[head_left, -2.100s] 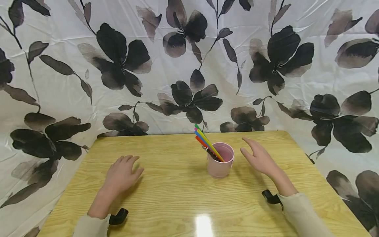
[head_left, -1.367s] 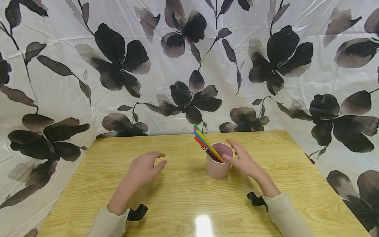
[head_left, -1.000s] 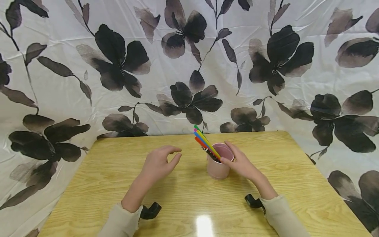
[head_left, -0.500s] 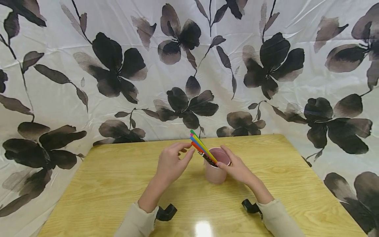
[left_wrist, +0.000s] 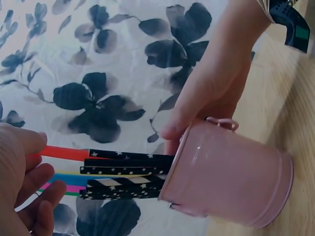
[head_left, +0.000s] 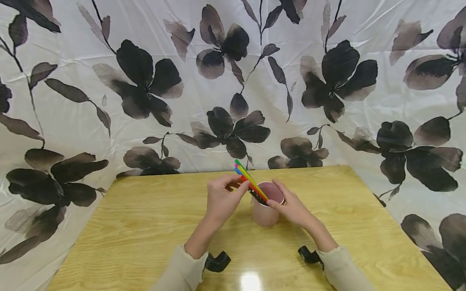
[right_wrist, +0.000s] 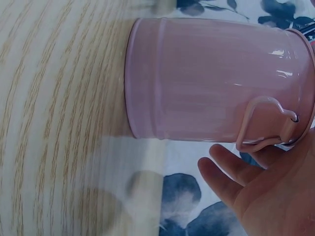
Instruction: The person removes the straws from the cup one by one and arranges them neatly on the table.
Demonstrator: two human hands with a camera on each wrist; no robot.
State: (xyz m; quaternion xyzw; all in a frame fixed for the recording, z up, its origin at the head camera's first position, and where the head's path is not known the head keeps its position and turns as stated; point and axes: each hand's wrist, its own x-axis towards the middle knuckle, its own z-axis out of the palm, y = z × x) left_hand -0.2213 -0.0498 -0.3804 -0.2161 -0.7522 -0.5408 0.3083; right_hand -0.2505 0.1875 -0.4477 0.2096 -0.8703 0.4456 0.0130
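A pink cup [head_left: 265, 212] stands upright near the middle of a wooden table [head_left: 145, 226], with a bunch of coloured pencils [head_left: 249, 184] leaning out of it toward the left. The right hand [head_left: 293, 208] comes in from the lower right with its forearm slanting across the table; its thumb lies at the near rim and its fingers curve round the far side, so it holds the cup by its upper edge. In the right wrist view the cup's small loop handle [right_wrist: 266, 123] sits just beside the fingers [right_wrist: 231, 177]. The left hand [head_left: 223, 200] reaches in from the lower left, wrist raised off the table, with thumb and fingers drawn close together at the upper ends of the pencils; it seems to pinch one or more of them, though which pencil cannot be told. A flowered cloth [head_left: 145, 81] hangs behind the table.
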